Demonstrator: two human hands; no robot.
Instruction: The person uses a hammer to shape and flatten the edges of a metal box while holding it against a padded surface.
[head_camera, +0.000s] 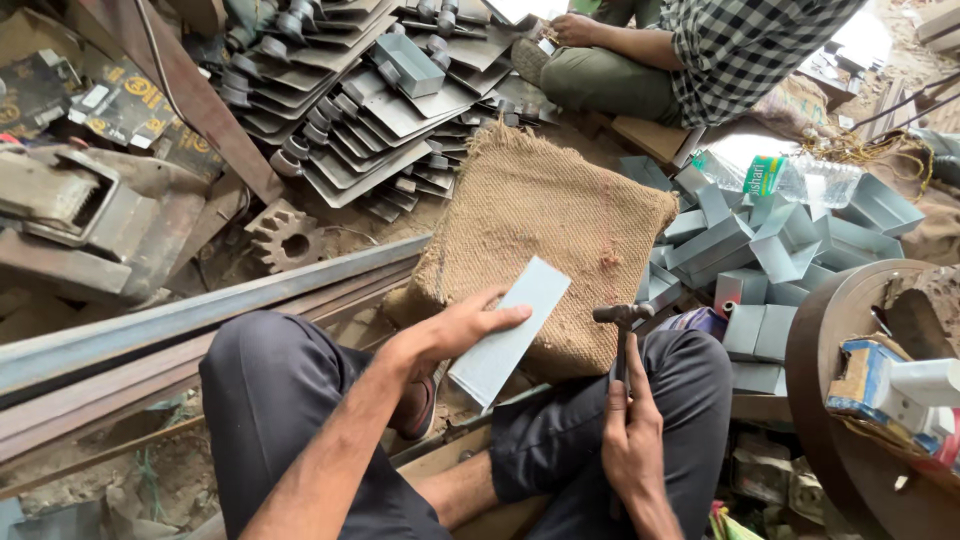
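1. Flat grey sheet-metal strip (510, 328) lies tilted, far end up on the burlap pad (560, 215), near end running down between the person's knees, so the pad likely serves as a soft work surface
2. Left hand (462, 328) lies flat on the strip's left edge, fingers spread across the face, thumb along the side: pinning it down, not wrapped around it
3. Right hand (632, 432) is closed round the handle of a small hammer (622, 318), thumb up the shaft; head sits just right of the strip, near the pad's front edge, not touching the metal as far as I can tell
4. Person sits cross-legged in dark trousers, pad directly ahead, so both hands reach it without stretching
5. Right of the pad: heap of folded grey sheet-metal channels (775, 255), with a plastic water bottle (790, 178) lying on top
6. Behind the pad: stacked flat plates with rolled ends (350, 95), fanned out
7. Left: long steel rail (200, 315) running diagonally, a gear wheel (283, 235) on the dirt floor beyond it
8. Top right: another person in a checked shirt (740, 50), seated, their hand well apart from this work
9. Far right: round rusty disc (820, 340) carrying small cartons
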